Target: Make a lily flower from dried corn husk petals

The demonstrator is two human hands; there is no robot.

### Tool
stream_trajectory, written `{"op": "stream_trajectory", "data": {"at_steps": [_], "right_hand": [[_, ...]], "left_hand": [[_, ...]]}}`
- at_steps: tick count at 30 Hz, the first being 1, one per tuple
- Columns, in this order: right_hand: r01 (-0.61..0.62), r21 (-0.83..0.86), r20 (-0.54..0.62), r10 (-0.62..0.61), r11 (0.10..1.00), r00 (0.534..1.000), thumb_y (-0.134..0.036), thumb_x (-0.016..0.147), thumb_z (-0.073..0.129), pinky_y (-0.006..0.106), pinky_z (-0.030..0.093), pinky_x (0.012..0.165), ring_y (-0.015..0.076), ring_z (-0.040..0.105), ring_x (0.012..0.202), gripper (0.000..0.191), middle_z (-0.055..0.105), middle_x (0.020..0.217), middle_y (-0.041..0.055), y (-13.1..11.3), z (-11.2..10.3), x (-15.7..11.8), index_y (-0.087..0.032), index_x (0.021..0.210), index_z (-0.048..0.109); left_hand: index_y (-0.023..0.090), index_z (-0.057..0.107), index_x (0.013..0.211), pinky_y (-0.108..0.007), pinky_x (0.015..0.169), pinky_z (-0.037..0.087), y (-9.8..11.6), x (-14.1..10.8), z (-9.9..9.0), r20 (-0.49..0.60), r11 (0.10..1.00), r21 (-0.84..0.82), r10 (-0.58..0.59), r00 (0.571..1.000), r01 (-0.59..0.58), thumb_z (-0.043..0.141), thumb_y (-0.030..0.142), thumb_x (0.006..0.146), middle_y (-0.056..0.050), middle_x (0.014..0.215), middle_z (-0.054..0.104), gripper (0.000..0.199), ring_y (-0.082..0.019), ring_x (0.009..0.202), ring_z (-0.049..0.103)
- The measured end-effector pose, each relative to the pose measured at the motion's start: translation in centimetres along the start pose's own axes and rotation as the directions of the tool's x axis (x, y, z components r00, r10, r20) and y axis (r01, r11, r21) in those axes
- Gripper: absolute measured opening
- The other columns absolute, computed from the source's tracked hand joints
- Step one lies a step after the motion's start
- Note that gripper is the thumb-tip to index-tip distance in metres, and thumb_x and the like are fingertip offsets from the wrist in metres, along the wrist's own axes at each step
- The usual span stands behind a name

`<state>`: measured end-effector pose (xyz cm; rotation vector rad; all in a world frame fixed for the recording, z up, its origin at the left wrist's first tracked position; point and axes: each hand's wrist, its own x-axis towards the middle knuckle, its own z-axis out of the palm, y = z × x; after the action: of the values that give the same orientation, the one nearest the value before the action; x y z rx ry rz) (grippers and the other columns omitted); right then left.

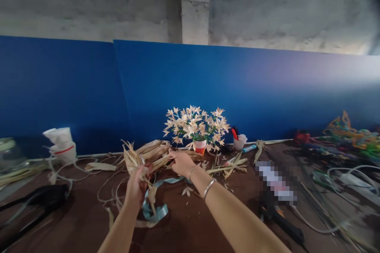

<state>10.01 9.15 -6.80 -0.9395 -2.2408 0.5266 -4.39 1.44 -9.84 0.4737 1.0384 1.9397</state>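
Note:
My left hand (136,185) is raised and grips the lower end of a bundle of dried husk strips (150,158). My right hand (181,163) reaches across from the right, its fingers closed on the bundle's stems, with metal bangles on that wrist. A pale blue ribbon (156,210) loops on the brown tabletop (190,229) below my left hand, apart from both hands. Beyond my right hand stands a bouquet of cream husk flowers (196,124) in a small orange and white pot (200,147). Loose husk strips (228,166) lie to its right.
Pale wire strands (86,166) and a stack of white cups (61,144) lie left. A cup holding red-handled scissors (239,141) stands at the blue back wall (178,79). A pixelated object (277,182), a black tool (282,221) and a colourful tangle (350,138) occupy the right.

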Motion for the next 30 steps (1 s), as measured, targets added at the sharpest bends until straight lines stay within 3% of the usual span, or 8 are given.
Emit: {"op": "stream_trajectory", "data": {"at_steps": [5,10,16,17,20,24,28,30], "right_hand": [[-0.059,0.241,-0.069,0.078,0.969,0.995,-0.006,0.060,0.042,0.019,0.037,0.055,0.0097,0.049,0.057,0.019,0.050,0.058,-0.0062,1.5,-1.5,-0.1,-0.020,0.069,0.051],[-0.191,0.512,-0.016,0.232,0.838,0.972,-0.010,0.061,0.032,0.019,0.040,0.045,0.0085,0.050,0.043,0.016,0.047,0.055,-0.0066,2.2,-2.1,-2.0,-0.020,0.071,0.038],[-0.266,0.698,0.054,0.321,0.665,0.946,-0.015,0.060,0.037,0.024,0.046,0.048,0.0118,0.057,0.049,0.012,0.053,0.059,-0.0041,2.1,-3.9,-6.8,-0.021,0.070,0.033],[-0.294,0.744,0.087,0.350,0.600,0.933,-0.015,0.059,0.039,0.023,0.045,0.048,0.0122,0.057,0.050,0.012,0.053,0.059,-0.0041,2.0,-4.1,-7.6,-0.021,0.068,0.034],[-0.268,0.837,0.065,0.399,0.478,0.915,-0.013,0.057,0.044,0.022,0.043,0.047,0.0122,0.056,0.053,0.015,0.050,0.061,-0.0047,1.9,-4.3,-9.2,-0.020,0.068,0.036],[-0.050,0.806,-0.203,0.354,0.590,0.913,-0.013,0.062,0.043,0.021,0.041,0.047,0.0114,0.051,0.056,0.011,0.047,0.067,-0.0030,2.1,-3.1,-10.2,-0.021,0.067,0.037],[0.038,0.518,-0.361,0.178,0.854,0.916,-0.004,0.058,0.038,0.024,0.042,0.057,0.0132,0.049,0.063,0.019,0.048,0.069,-0.0007,2.3,-1.9,-11.0,-0.020,0.067,0.043],[0.054,0.328,-0.386,0.082,0.943,0.919,0.000,0.057,0.036,0.027,0.042,0.064,0.0150,0.049,0.070,0.025,0.049,0.075,0.0017,2.1,-1.9,-11.5,-0.020,0.067,0.047]], "left_hand": [[0.017,0.060,0.079,-0.019,0.050,0.048,-0.6,0.4,-0.7,0.025,0.999,-0.053,-0.004,1.000,0.006,0.053,0.021,0.067,0.002,0.070,0.065,0.015,-0.011,0.059,0.060],[0.016,0.060,0.077,-0.019,0.050,0.047,-0.9,0.6,-0.9,0.037,0.999,-0.041,0.012,0.999,-0.011,0.053,0.022,0.066,0.003,0.067,0.065,0.015,-0.011,0.058,0.061],[0.014,0.058,0.074,-0.021,0.043,0.045,1.4,-0.6,-0.1,0.024,0.997,-0.069,-0.023,0.999,0.025,0.050,0.025,0.069,0.001,0.056,0.061,0.014,-0.011,0.044,0.055],[0.014,0.057,0.071,-0.021,0.042,0.044,1.8,-0.8,0.1,0.097,0.990,-0.113,-0.070,0.993,0.081,0.049,0.027,0.070,0.000,0.054,0.059,0.015,-0.011,0.043,0.054],[0.013,0.056,0.065,-0.022,0.040,0.044,2.4,-1.8,1.3,0.348,0.941,-0.115,-0.262,0.900,0.318,0.046,0.030,0.072,-0.004,0.055,0.059,0.021,-0.011,0.043,0.052],[0.013,0.056,0.069,-0.026,0.048,0.050,1.5,-4.0,3.9,0.232,0.913,-0.148,-0.341,0.911,0.380,0.046,0.027,0.073,-0.003,0.055,0.061,0.018,-0.015,0.051,0.060],[0.013,0.059,0.082,-0.031,0.057,0.052,-0.4,-6.0,6.0,0.386,0.893,-0.082,-0.381,0.840,0.442,0.045,0.035,0.073,-0.009,0.074,0.066,0.028,-0.021,0.068,0.064],[0.013,0.059,0.085,-0.032,0.064,0.052,-1.3,-6.5,6.2,0.413,0.907,-0.079,-0.348,0.842,0.414,0.045,0.036,0.074,-0.010,0.087,0.066,0.029,-0.022,0.079,0.063]]}}
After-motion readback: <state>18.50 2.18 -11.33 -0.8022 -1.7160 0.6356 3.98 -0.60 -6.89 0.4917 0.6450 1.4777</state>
